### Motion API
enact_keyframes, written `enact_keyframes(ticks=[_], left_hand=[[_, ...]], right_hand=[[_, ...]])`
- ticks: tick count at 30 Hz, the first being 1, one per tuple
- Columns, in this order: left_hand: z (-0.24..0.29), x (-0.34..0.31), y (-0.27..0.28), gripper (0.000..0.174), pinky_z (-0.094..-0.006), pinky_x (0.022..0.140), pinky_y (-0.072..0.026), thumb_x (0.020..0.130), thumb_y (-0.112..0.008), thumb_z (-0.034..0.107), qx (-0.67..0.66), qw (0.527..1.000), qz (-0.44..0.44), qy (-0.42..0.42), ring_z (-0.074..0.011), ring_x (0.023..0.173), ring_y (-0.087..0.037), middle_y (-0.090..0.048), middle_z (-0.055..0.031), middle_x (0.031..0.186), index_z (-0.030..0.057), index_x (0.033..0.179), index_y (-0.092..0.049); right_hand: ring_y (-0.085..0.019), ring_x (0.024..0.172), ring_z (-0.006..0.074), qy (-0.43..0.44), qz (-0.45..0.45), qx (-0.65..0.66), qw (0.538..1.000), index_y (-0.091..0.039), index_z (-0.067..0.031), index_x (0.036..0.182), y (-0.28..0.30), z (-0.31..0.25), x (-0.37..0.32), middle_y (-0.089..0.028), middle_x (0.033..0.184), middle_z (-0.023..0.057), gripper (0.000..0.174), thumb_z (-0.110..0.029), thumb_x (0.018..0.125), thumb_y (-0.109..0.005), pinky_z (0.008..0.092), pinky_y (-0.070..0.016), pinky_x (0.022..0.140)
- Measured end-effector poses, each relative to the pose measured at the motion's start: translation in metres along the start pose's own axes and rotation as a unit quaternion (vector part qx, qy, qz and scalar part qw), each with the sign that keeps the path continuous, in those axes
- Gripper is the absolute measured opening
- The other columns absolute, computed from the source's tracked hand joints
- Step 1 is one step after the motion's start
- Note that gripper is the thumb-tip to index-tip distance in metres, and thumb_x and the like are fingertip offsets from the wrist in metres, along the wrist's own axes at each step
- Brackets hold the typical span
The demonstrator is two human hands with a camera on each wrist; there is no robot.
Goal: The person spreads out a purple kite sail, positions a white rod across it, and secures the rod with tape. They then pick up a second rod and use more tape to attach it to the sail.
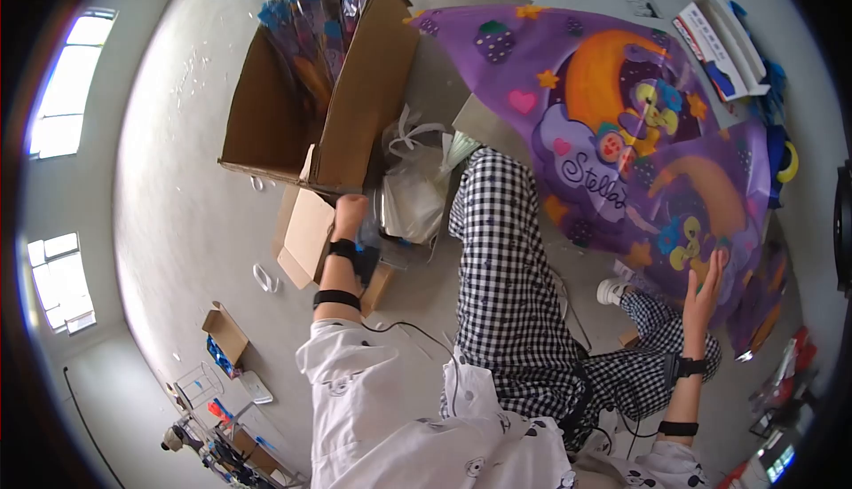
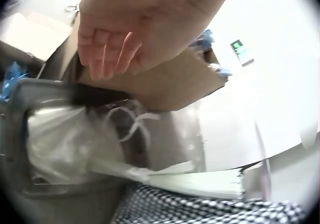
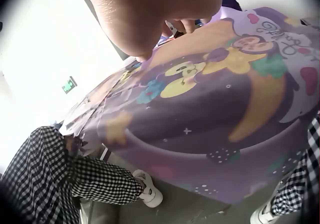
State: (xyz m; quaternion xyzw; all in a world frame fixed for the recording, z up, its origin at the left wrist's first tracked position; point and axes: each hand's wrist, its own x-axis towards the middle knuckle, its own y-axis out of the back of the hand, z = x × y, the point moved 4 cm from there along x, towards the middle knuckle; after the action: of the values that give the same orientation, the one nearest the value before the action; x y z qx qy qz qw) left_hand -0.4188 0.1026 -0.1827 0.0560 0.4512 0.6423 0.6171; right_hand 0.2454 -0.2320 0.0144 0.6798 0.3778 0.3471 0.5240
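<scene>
Floor-level scene, seen from my remote seat. A purple sheet (image 1: 612, 125) printed with orange moons, stars, strawberries and a small yellow figure spreads over the right side of the head view; lettering that looks like "Stella" runs across its middle.

Right hand (image 1: 704, 289): fingers nearly straight in my head view, palm towards the purple sheet, overlapping its lower part. My right wrist view has the fingertips at the sheet's far edge; whether they pinch it, I cannot tell.

Left hand (image 2: 145, 29): fingers loosely bent and hanging, close beside one another, with nothing seen in them. It is by the near lower corner of a large cardboard box (image 1: 373, 81); contact with it I cannot confirm. Clear-wrapped packets (image 1: 306, 41) with blue parts stand in that box, some poking above its rim. Just beside it, a smaller open carton (image 1: 306, 227) has its flaps out.

Next to the left hand I log a grey bin (image 2: 17, 129) holding clear plastic bags (image 2: 65, 144). A pale bundle of strips (image 2: 210, 183) lies across the bin's side, towards the checked trousers (image 1: 501, 249).

Beyond the purple sheet, upper right, a long white box (image 1: 721, 50) sits open. A white shoe (image 1: 611, 291) shows near the sheet's lower edge.
</scene>
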Motion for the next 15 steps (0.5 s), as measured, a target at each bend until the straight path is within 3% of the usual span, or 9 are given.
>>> enact_keyframes(ticks=[1, 3, 4, 7, 11, 15], left_hand=[[-0.028, 0.008, -0.021, 0.023, -0.0299, 0.06, -0.0504, 0.081, -0.064, 0.014, -0.009, 0.999, -0.017, -0.037, -0.0156, 0.066, -0.066, -0.07, -0.0095, 0.073, -0.0049, 0.089, -0.074], [-0.022, -0.015, -0.06, 0.025, -0.03, 0.066, -0.0536, 0.082, -0.066, 0.008, -0.181, 0.982, -0.057, 0.005, -0.0176, 0.073, -0.07, -0.073, -0.0121, 0.086, -0.0066, 0.102, -0.07], [-0.007, -0.026, -0.074, 0.024, -0.0302, 0.068, -0.0542, 0.085, -0.066, 0.008, -0.163, 0.985, -0.061, -0.004, -0.0182, 0.074, -0.07, -0.073, -0.0123, 0.087, -0.0063, 0.104, -0.069], [0.029, -0.029, -0.122, 0.023, -0.0302, 0.07, -0.0527, 0.087, -0.068, 0.012, -0.131, 0.982, -0.015, -0.133, -0.0165, 0.078, -0.07, -0.073, -0.0129, 0.087, -0.0015, 0.105, -0.07], [0.143, -0.062, -0.13, 0.013, -0.0322, 0.068, -0.052, 0.082, -0.072, 0.011, -0.126, 0.94, 0.077, -0.306, -0.0224, 0.075, -0.068, -0.069, -0.0093, 0.085, 0.0042, 0.093, -0.072], [0.188, -0.075, -0.133, 0.007, -0.0355, 0.067, -0.0519, 0.08, -0.072, 0.011, -0.074, 0.93, 0.081, -0.35, -0.0252, 0.076, -0.067, -0.066, -0.0072, 0.082, 0.0075, 0.086, -0.071]], right_hand=[[-0.03, 0.144, 0.0353, 0.01, -0.008, 0.001, 1.0, -0.032, -0.0036, 0.15, 0.003, -0.01, 0.0, -0.031, 0.156, 0.0166, 0.056, -0.024, 0.102, -0.052, 0.0454, -0.0313, 0.115], [-0.03, 0.144, 0.0352, 0.02, -0.034, -0.011, 0.999, -0.034, -0.0033, 0.148, 0.003, -0.021, -0.001, -0.032, 0.155, 0.0163, 0.054, -0.021, 0.101, -0.053, 0.0454, -0.0311, 0.115], [-0.031, 0.144, 0.0352, 0.024, -0.045, -0.018, 0.999, -0.035, -0.0031, 0.147, 0.003, -0.026, -0.001, -0.032, 0.155, 0.0161, 0.053, -0.02, 0.101, -0.053, 0.0454, -0.0311, 0.115], [-0.032, 0.143, 0.0348, 0.024, -0.072, -0.004, 0.997, -0.038, -0.0025, 0.145, 0.005, -0.039, 0.001, -0.034, 0.154, 0.0161, 0.05, -0.017, 0.1, -0.054, 0.0445, -0.0318, 0.115], [-0.034, 0.142, 0.0346, 0.024, -0.071, 0.007, 0.997, -0.04, -0.0022, 0.143, 0.016, -0.063, 0.011, -0.036, 0.153, 0.0161, 0.049, -0.015, 0.099, -0.056, 0.0435, -0.0332, 0.114], [-0.035, 0.141, 0.0335, 0.028, -0.063, -0.009, 0.998, -0.04, -0.0027, 0.143, 0.022, -0.067, 0.01, -0.037, 0.152, 0.0154, 0.048, -0.015, 0.099, -0.056, 0.0435, -0.0332, 0.114]])
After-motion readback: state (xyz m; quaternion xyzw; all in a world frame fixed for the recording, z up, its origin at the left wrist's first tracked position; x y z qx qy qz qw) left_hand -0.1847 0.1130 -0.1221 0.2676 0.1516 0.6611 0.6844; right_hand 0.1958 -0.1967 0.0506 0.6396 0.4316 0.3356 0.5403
